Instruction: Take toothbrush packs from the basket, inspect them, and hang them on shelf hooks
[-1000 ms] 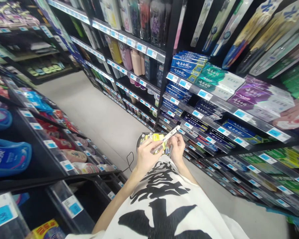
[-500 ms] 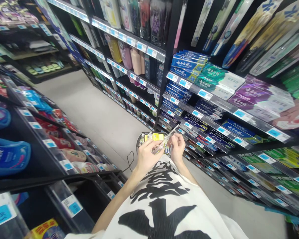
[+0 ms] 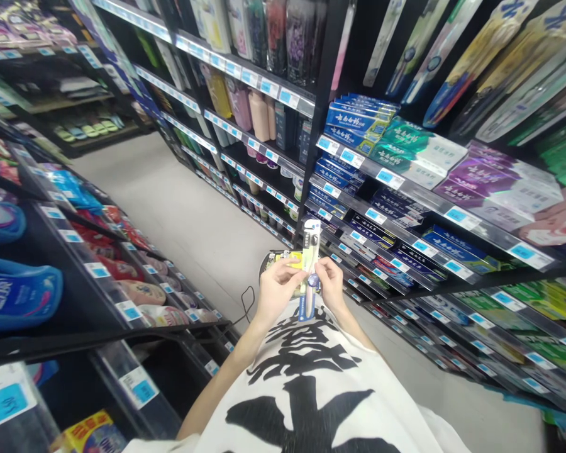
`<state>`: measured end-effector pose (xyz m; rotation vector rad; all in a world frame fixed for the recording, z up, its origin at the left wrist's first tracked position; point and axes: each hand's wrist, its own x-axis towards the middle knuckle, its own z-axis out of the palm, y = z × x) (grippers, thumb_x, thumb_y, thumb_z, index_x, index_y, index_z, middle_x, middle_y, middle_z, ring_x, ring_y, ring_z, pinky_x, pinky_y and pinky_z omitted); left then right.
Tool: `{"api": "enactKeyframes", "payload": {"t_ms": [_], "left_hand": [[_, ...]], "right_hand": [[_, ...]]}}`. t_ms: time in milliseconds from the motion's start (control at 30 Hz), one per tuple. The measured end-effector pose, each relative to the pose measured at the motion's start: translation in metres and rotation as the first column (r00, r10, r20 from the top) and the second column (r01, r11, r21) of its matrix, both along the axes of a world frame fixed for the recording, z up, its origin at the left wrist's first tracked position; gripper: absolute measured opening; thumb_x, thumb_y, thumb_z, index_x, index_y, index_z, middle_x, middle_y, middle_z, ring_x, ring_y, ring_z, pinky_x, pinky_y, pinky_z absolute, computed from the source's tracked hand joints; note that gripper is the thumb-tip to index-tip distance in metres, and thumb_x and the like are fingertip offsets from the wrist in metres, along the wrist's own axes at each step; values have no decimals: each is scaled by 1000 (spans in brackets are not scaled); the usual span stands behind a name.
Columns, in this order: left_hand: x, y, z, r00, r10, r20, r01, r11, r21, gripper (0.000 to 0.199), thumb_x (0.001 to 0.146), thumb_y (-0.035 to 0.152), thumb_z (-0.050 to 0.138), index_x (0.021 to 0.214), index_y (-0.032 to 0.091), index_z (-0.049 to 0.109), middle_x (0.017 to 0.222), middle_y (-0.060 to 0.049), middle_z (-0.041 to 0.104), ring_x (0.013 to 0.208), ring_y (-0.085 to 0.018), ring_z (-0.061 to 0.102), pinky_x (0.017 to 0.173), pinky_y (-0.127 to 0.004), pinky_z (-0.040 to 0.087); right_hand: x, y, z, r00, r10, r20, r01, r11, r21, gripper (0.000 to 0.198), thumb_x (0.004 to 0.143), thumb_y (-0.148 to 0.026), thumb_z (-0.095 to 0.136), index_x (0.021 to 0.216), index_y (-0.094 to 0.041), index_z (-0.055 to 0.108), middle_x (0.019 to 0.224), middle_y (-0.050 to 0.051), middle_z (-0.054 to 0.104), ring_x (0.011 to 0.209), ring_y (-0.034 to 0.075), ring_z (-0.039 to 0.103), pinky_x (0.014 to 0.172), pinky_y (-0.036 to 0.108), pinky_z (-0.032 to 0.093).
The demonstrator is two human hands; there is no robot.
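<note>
A packaged toothbrush (image 3: 311,245) stands upright between my hands, its printed front turned toward me. My left hand (image 3: 279,284) pinches the pack's left edge. On the opposite edge, the fingers of my right hand (image 3: 330,283) grip it as well. The lower end of the pack carries a blue label and overlaps my white shirt with black print. Behind my hands, partly hidden, is a dark round basket (image 3: 263,263) with yellow packages (image 3: 283,257) in it.
Toothpaste boxes (image 3: 358,126) fill the shelves at right, below hanging toothbrush packs (image 3: 471,63). Bottles (image 3: 259,113) line the shelf ahead. Blue detergent bottles (image 3: 19,292) and bagged goods stand on the left shelf. A grey floor aisle (image 3: 170,189) runs between.
The toothbrush pack has turned from a slanted, nearly edge-on position to upright with its front facing me. My right hand has shifted slightly left and now grips its edge.
</note>
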<state>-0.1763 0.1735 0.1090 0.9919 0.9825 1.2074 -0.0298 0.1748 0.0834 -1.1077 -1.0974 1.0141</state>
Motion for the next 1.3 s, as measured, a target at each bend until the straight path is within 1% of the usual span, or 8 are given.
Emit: {"api": "enactKeyframes", "payload": {"t_ms": [167, 567, 733, 833, 967, 1100, 1200, 1300], "left_hand": [[0, -1, -3, 999, -34, -11, 34, 999, 21, 30, 81, 35, 76, 102, 15, 67, 92, -8, 75, 77, -18, 71, 69, -27, 58], [0, 2, -9, 998, -55, -26, 56, 998, 30, 31, 86, 39, 71, 106, 16, 69, 103, -11, 74, 83, -19, 71, 69, -28, 58], [-1, 2, -7, 998, -54, -35, 54, 998, 21, 30, 85, 37, 72, 107, 16, 71, 105, -10, 74, 91, -21, 71, 78, -29, 58], [-1, 4, -9, 997, -56, -60, 59, 997, 43, 29, 86, 35, 70, 108, 17, 73, 108, -10, 73, 95, -20, 70, 83, -29, 56], [-1, 7, -16, 993, -47, -105, 54, 997, 63, 26, 86, 35, 70, 105, 18, 71, 105, -9, 72, 90, -18, 69, 79, -28, 55], [-4, 11, -21, 995, 50, -81, -43, 996, 81, 26, 79, 31, 76, 100, 17, 69, 102, -8, 71, 96, -19, 68, 87, -29, 53], [-6, 13, -22, 994, 108, -36, -106, 993, 52, 26, 78, 31, 77, 98, 17, 68, 101, -8, 71, 97, -19, 67, 88, -29, 52], [-5, 14, -22, 983, 178, 52, -177, 984, -17, 28, 76, 33, 78, 97, 17, 67, 102, -7, 70, 97, -18, 66, 87, -28, 51]], "right_hand": [[-2, -2, 3, 999, -41, 0, 41, 999, 18, 29, 87, -43, 68, 74, -18, 59, 62, -4, 55, 54, 9, 45, 54, 22, 37], [-2, -1, 4, 995, -96, 10, 96, 995, -28, 29, 84, -44, 70, 74, -18, 62, 63, -3, 58, 55, 10, 49, 56, 22, 42], [-3, -2, 11, 999, -23, -31, 22, 999, -49, 25, 82, -44, 72, 81, -19, 69, 72, -1, 65, 61, 12, 56, 59, 23, 47], [-5, -3, 12, 998, 14, -58, -19, 997, -80, 26, 80, -44, 74, 84, -18, 71, 70, 0, 65, 52, 10, 51, 50, 24, 45], [-4, 0, 4, 977, -126, -174, 116, 991, -64, 26, 83, -43, 72, 91, -19, 67, 69, -2, 63, 48, 10, 51, 42, 21, 42], [0, 7, 0, 874, -314, -370, 309, 948, -74, 29, 79, -37, 76, 93, -20, 58, 78, -4, 64, 59, 8, 58, 51, 19, 50], [2, 9, 1, 828, -365, -426, 344, 930, -128, 36, 73, -33, 80, 96, -20, 55, 76, -5, 62, 60, 7, 59, 57, 19, 53], [2, 9, 0, 800, -388, -457, 339, 922, -190, 34, 69, -29, 81, 89, -19, 55, 68, -6, 60, 56, 8, 57, 53, 19, 52]]}}
